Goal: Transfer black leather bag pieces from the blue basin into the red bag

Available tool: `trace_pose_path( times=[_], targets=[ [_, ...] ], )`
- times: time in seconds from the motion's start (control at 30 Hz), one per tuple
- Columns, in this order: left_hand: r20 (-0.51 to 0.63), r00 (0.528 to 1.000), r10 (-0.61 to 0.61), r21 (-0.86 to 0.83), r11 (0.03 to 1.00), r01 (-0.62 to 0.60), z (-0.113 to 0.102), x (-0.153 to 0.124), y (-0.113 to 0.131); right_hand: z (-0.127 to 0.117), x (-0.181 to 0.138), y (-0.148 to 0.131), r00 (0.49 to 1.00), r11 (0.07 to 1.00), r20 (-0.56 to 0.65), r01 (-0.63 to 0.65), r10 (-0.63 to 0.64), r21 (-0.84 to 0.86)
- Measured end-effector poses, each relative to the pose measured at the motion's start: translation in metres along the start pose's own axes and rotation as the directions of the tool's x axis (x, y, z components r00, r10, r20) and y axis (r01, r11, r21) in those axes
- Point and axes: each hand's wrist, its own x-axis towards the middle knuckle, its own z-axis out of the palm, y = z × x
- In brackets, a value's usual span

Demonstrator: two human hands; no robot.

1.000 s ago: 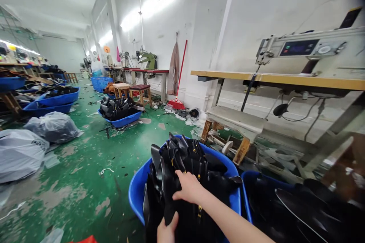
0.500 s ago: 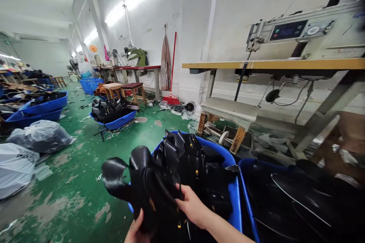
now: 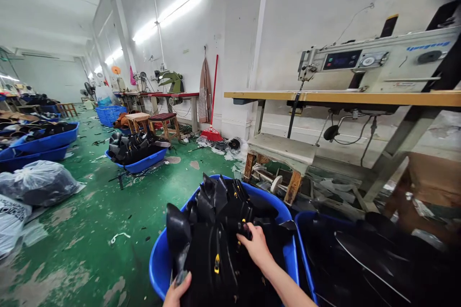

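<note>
A blue tub (image 3: pixel 158 261) in front of me holds a pile of black pieces (image 3: pixel 216 192), some with shiny curved flaps and yellow zipper pulls. At the near left side, my left hand (image 3: pixel 177 292) grips the edge of a black zippered piece (image 3: pixel 205 264), thumb on top and the other fingers hidden beneath. This piece lies over the pile, its yellow pull facing up. Farther right, my right hand (image 3: pixel 258 248) has its fingers curled on dark material near another yellow pull. Black on black hides where one piece ends.
A second blue tub (image 3: pixel 304 254) with dark pieces stands close on the right. Behind are a low bench (image 3: pixel 284 148) and a sewing machine (image 3: pixel 378 62) on a table. Another filled tub (image 3: pixel 144 160), stools (image 3: pixel 163 122) and plastic bags (image 3: pixel 43 184) stand on the scrap-strewn green floor.
The black piece has come rightward and down onto the tub's pile, its curved flaps no longer sticking out past the left rim. My right hand has moved right and slightly up.
</note>
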Motion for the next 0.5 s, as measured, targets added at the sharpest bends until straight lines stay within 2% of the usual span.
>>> trace_pose_path(
  times=[0.07,0.13,0.2,0.27,0.37,0.43,0.5],
  targets=[
    [0.069,0.998,-0.004,-0.029,1.0,0.006,-0.009,-0.002,0.005,0.005,-0.017,-0.008,0.995,0.992,0.094,0.023,-0.035,0.127],
    [0.101,0.995,-0.024,-0.031,0.999,0.027,-0.012,-0.004,0.01,0.012,-0.036,-0.021,0.971,0.968,0.235,-0.019,-0.041,0.249],
    [0.068,0.996,-0.051,-0.006,0.999,0.052,-0.011,-0.004,0.013,0.019,-0.053,-0.033,0.936,0.944,0.352,-0.097,-0.022,0.315],
    [0.016,0.999,-0.045,0.019,0.999,0.045,-0.009,-0.004,0.013,0.023,-0.065,-0.04,0.918,0.93,0.397,-0.152,0.007,0.334],
    [0.023,1.0,-0.007,0.031,1.0,0.006,-0.011,-0.002,0.01,0.022,-0.059,-0.038,0.937,0.937,0.343,-0.172,0.06,0.304],
    [0.023,1.0,-0.006,0.039,0.999,0.005,-0.015,-0.001,0.009,0.015,-0.037,-0.031,0.972,0.956,0.204,-0.166,0.117,0.242],
    [0.007,1.0,-0.026,0.058,0.998,0.026,-0.021,-0.001,0.011,0.007,-0.006,-0.022,0.984,0.973,-0.008,-0.175,0.178,0.152]
  ],
)
